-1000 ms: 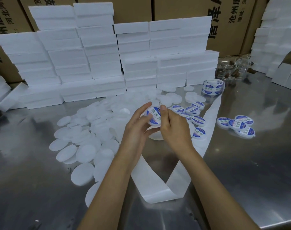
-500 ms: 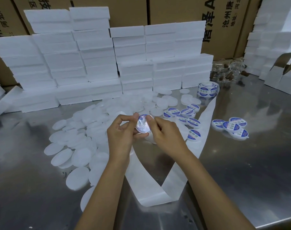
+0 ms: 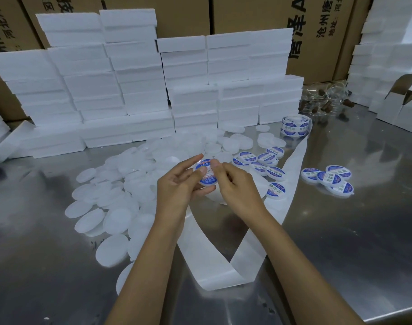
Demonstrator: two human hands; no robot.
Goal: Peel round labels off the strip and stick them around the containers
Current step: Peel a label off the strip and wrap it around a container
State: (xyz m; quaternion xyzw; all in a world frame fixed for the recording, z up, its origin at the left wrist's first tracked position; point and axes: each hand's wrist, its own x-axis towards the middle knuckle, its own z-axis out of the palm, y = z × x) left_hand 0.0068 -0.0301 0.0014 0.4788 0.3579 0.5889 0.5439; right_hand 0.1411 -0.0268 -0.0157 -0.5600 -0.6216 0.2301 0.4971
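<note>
I see the container (image 3: 206, 175) held face-up at table centre, left hand (image 3: 179, 186) cradling it from 9 o'clock, fingers loosely curled around it. Right hand (image 3: 235, 184) at 3 o'clock, thumb pressing the label (image 3: 208, 177). Label roll (image 3: 295, 125) lies at 1 o'clock, nearer right hand.

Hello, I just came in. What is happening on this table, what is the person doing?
A person is labelling small round containers at a metal table. Both hands hold one container above the table: the left hand cradles it and the right hand presses its blue and white label with the thumb. The empty backing strip loops under the hands, up to the label roll. Unlabelled containers lie in a pile on the left; labelled containers lie on the right.
</note>
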